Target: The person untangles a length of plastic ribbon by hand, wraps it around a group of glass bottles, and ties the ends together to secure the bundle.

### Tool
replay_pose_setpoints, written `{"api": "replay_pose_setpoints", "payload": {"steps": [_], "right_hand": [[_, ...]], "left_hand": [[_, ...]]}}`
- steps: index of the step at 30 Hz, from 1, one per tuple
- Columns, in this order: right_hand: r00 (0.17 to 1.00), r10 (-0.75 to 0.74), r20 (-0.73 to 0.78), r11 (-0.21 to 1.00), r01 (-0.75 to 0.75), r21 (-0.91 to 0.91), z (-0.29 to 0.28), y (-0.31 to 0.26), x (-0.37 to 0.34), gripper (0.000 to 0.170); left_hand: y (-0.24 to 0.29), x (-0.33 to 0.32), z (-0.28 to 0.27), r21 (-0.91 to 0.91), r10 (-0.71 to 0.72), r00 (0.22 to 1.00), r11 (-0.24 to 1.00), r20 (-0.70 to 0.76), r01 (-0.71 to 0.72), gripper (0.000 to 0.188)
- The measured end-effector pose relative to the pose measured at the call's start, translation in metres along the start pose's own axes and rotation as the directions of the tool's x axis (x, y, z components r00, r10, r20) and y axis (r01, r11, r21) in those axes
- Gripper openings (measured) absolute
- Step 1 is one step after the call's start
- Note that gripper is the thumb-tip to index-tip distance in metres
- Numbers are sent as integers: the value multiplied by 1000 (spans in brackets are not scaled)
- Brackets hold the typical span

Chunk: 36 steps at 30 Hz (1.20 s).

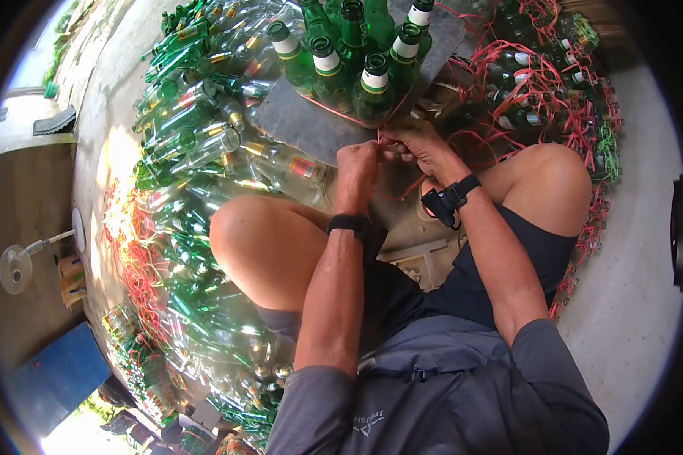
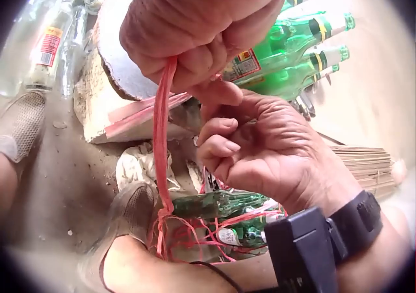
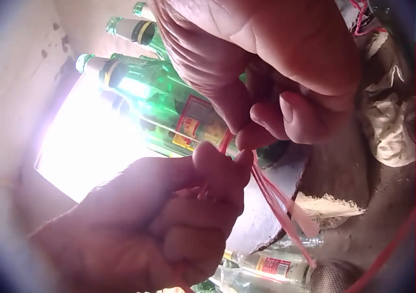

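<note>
Several upright green glass bottles (image 1: 373, 91) with white neck labels stand in a bundle, a pink plastic strap (image 1: 330, 112) running around them low down. Close in front of the bundle, my two hands meet at the strap's ends. My left hand (image 1: 357, 173) has its fingers curled round the strap, whose long end (image 2: 161, 137) hangs below it in the left wrist view. Thumb and forefinger of my right hand (image 1: 425, 148) pinch the strap right beside the left fingertips. Loose strap ends (image 3: 276, 199) trail from between the hands in the right wrist view; the crossing itself is partly hidden by fingers.
A grey board (image 1: 296, 125) lies under the bundle. Piles of loose bottles (image 1: 197, 144) cover the floor at the left. On the right are more bottles tangled in pink straps (image 1: 508, 83). My bent knees (image 1: 254, 231) flank both arms. A fan (image 1: 17, 267) stands far left.
</note>
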State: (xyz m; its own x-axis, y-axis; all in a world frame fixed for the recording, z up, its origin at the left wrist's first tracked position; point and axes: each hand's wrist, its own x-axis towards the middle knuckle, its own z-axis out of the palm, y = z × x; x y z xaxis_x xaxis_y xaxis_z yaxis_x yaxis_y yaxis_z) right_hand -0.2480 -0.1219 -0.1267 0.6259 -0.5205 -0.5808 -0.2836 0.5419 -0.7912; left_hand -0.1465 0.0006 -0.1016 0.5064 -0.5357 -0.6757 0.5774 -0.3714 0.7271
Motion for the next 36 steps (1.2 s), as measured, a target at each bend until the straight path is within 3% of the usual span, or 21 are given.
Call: {"api": "replay_pose_setpoints", "payload": {"steps": [4,8,10,11,13,17,20,23,25,36], "right_hand": [[999,13,46,998,-16,62,-1,1,0,11],[995,74,65,988,-82,131,-1,-1,-1,17],[994,78,77,985,-89,145,-2,2,2,18],[993,82,89,983,-96,158,-4,4,4,20],[991,85,101,981,-101,166,-6,8,8,19],[989,93,119,975,-114,189,-7,10,10,17],[989,87,123,972,-111,205,-7,10,9,17],[989,74,126,972,-100,210,-8,11,8,16],[989,73,127,971,-100,218,-8,12,9,15],[991,69,119,963,-97,252,-7,16,10,15]], "left_hand": [[-5,-1,2,49,83,995,996,-49,-81,22],[-18,5,5,2,76,993,997,-86,-76,24],[-25,6,9,-230,116,989,964,-96,-136,25],[-27,7,12,-230,116,989,964,-96,-135,25],[-30,11,17,-474,-6,999,880,-42,-14,26],[-40,17,17,-500,33,999,865,-30,-44,20],[-42,17,19,-523,103,988,840,-113,-148,24],[-42,15,17,-462,104,987,874,-119,-148,26],[-42,14,20,-424,189,968,873,-165,-242,26],[-44,10,23,-400,225,960,874,-166,-274,27]]}}
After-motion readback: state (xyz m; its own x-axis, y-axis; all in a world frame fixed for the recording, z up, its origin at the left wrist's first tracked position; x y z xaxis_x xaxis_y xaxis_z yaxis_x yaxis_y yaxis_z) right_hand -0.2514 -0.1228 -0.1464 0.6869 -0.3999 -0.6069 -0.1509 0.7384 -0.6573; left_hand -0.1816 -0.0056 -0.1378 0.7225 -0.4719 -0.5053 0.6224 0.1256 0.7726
